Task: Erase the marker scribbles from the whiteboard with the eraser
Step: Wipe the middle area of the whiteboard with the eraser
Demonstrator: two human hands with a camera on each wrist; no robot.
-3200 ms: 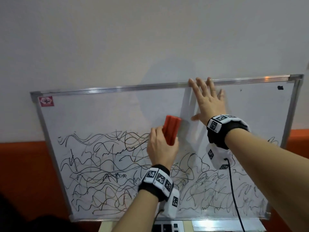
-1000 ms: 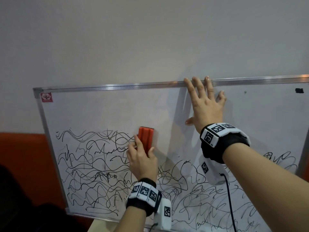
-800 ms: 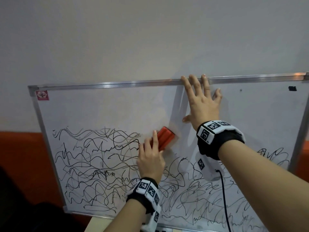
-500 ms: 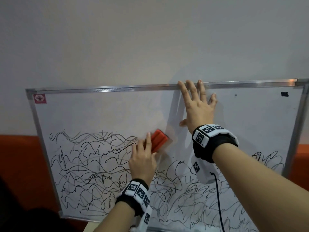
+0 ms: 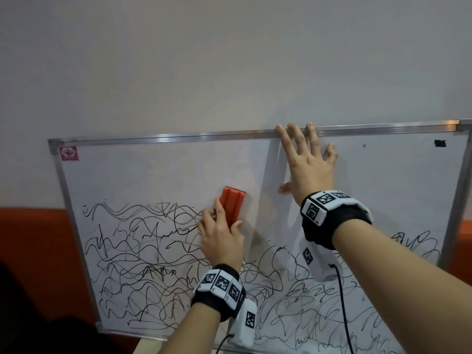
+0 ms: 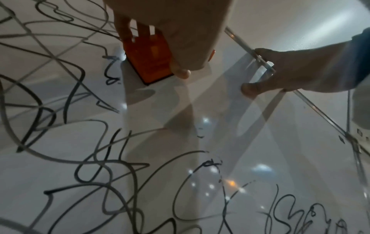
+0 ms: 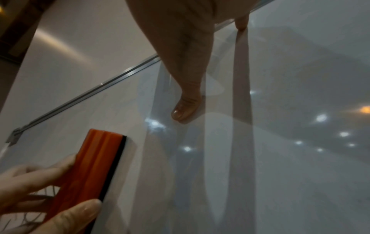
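Observation:
A metal-framed whiteboard (image 5: 158, 172) leans against the wall, its lower half covered in black scribbles (image 5: 143, 261). My left hand (image 5: 221, 238) grips an orange eraser (image 5: 232, 206) between fingers and thumb and holds it against the board at the top edge of the scribbles. The eraser (image 6: 149, 58) has a black felt layer, also seen on the eraser (image 7: 94, 167) in the right wrist view. My right hand (image 5: 306, 164) lies flat on the board with spread fingers, fingertips at the top frame. The scribbles (image 6: 80, 158) fill the left wrist view.
The board's upper half is wiped white. A red sticker (image 5: 68, 153) marks its top left corner and a small black mark (image 5: 439, 143) its top right. Behind stands a grey wall (image 5: 229, 60) with an orange band (image 5: 38, 238) lower down.
The eraser has swung from tilted right to nearly upright and shifted left along the top of the scribbles. My right hand has stayed pressed on the board.

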